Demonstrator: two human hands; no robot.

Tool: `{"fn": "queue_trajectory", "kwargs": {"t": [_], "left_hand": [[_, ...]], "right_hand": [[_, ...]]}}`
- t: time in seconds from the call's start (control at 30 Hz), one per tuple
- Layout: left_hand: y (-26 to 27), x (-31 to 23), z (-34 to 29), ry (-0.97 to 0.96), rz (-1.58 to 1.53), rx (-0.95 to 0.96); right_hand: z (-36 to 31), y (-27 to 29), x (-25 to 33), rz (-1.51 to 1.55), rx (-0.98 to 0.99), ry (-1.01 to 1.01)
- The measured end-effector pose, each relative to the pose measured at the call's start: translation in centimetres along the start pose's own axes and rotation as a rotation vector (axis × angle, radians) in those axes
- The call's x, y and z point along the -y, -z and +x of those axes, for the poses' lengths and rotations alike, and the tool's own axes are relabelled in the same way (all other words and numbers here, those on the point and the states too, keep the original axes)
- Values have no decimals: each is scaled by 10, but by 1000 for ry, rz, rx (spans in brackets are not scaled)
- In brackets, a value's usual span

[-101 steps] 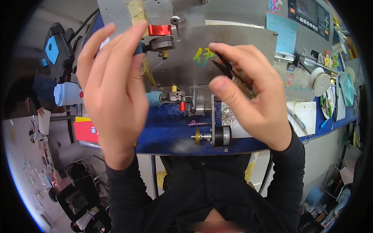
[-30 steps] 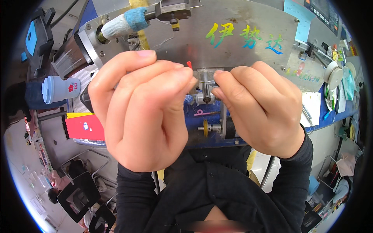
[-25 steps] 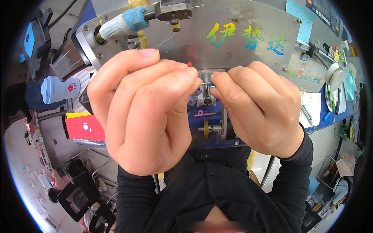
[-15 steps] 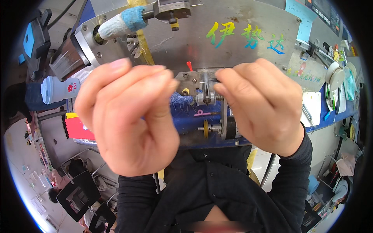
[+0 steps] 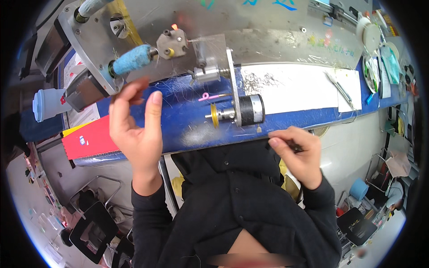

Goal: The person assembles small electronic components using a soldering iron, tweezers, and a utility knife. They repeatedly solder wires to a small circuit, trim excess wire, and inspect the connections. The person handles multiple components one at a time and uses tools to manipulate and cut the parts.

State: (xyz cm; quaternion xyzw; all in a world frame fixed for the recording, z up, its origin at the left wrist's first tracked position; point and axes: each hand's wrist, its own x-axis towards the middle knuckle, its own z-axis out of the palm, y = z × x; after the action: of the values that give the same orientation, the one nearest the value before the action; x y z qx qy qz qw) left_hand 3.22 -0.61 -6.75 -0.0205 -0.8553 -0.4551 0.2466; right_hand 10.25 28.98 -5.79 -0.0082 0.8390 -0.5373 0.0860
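Note:
My left hand (image 5: 136,123) is raised over the bench's left part, fingers curled and thumb held apart, with nothing seen in it. Just beyond its fingertips is a motor spindle wrapped in light blue cloth (image 5: 132,60). At the bench's front edge my right hand (image 5: 298,154) is closed in a pinch. A bit of something dark shows at its fingers, too little to name. Between the hands stands a bracket (image 5: 235,89) carrying a black cylindrical motor (image 5: 251,109), a yellow-rimmed wheel (image 5: 215,115) and a silver roller (image 5: 207,73). A pink looped rod (image 5: 212,96) sticks out beside it.
White paper (image 5: 290,96) with scattered dark fibres lies right of the bracket, a silver pen-like tool (image 5: 340,87) on its far end. A red folder (image 5: 91,138) and a lidded light-blue cup (image 5: 49,105) are at left. Loose fine threads hang around the metal block (image 5: 172,43).
Both hands have come down and apart from in front of my chest: the left opened near the blue-wrapped spindle, the right dropped to the bench's front edge. The view has shifted too.

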Motion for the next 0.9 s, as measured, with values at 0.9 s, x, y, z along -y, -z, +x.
{"fn": "queue_trajectory", "kwargs": {"t": [0.9], "left_hand": [[-4, -66, -15, -85, -56, 377]], "right_hand": [[-13, -58, -28, 74, -26, 19]]}}
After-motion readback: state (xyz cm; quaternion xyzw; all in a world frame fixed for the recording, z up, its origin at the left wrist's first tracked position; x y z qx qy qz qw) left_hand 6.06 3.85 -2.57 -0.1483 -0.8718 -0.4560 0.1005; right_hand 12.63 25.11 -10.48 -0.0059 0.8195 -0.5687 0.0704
